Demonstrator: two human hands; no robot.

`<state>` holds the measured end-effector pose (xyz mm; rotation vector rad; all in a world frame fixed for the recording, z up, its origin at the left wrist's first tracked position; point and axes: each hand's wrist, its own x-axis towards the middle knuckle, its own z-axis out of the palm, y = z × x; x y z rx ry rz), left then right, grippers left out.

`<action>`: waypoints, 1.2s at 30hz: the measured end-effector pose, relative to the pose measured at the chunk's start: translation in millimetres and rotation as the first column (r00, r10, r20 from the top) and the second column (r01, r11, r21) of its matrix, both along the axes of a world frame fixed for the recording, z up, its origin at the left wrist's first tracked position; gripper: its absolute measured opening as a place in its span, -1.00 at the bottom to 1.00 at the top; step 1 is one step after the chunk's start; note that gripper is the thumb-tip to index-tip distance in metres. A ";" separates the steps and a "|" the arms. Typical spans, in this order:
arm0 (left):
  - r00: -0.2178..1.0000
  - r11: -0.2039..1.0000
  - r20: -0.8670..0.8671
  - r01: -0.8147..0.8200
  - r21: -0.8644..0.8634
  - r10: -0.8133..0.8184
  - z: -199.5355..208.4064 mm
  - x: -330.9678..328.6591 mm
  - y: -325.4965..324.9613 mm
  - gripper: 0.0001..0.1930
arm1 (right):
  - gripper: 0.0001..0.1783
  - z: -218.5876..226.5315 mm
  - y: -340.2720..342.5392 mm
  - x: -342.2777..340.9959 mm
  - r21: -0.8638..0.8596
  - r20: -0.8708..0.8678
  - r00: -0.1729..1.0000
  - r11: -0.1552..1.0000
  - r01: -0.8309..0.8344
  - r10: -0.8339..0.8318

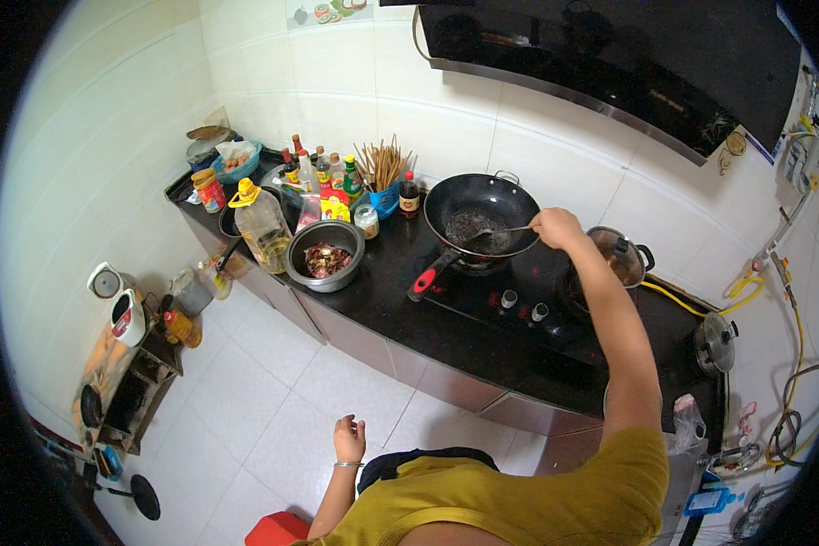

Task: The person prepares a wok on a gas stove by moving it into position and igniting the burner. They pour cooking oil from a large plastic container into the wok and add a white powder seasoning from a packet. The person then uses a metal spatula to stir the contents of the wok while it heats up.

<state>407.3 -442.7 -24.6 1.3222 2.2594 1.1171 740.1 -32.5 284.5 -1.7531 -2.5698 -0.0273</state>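
Note:
My right hand (pixel 559 227) is closed round the handle of a metal spoon (pixel 499 231), reaching in over the wok's right rim. The spoon's head rests low in the black wok (pixel 442 207), where dark, bubbly-looking liquid (pixel 469 225) covers the bottom. The wok sits on the left burner, its red-and-black handle (pixel 420 284) pointing toward me. My left hand (pixel 348 439), with a bracelet at the wrist, hangs over the floor away from the counter, fingers loosely apart and holding nothing. Left of the wok, a grey metal pot (pixel 324 273) contains chopped reddish-brown meat (pixel 326 259).
A yellow-capped oil bottle (pixel 262 227) stands beside the grey pot. Sauce bottles (pixel 323 170), a glass jar (pixel 367 221) and a blue holder of chopsticks (pixel 385 198) line the back. A lidded pot (pixel 615 257) occupies the right burner. The range hood (pixel 601 64) hangs above.

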 end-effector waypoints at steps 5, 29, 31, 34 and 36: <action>0.998 1.000 -0.061 0.006 0.026 -0.004 -3.8 -4.0 -0.1 -0.79 | -0.78 27.4 -29.1 9.2 -0.018 0.052 0.998 0.999 -0.033 0.034; 0.999 0.999 -0.029 -0.032 0.004 0.032 3.4 -1.4 -7.1 -0.77 | -0.79 19.0 3.7 7.8 0.036 0.092 0.994 0.998 -0.061 0.057; 0.998 0.999 -0.031 -0.045 0.002 0.045 4.3 -2.1 -7.2 -0.77 | -0.79 38.7 -12.1 12.8 0.000 0.111 0.994 1.000 -0.016 0.016; 0.999 0.999 -0.027 -0.046 -0.002 0.046 -0.1 -2.6 -4.7 -0.77 | -0.79 41.0 -11.4 20.5 -0.069 0.137 0.991 0.998 -0.002 0.012; 0.999 0.999 -0.031 -0.036 -0.015 0.036 1.8 -1.2 -1.7 -0.77 | -0.78 27.2 -3.2 17.8 -0.056 0.122 0.992 0.998 -0.030 0.036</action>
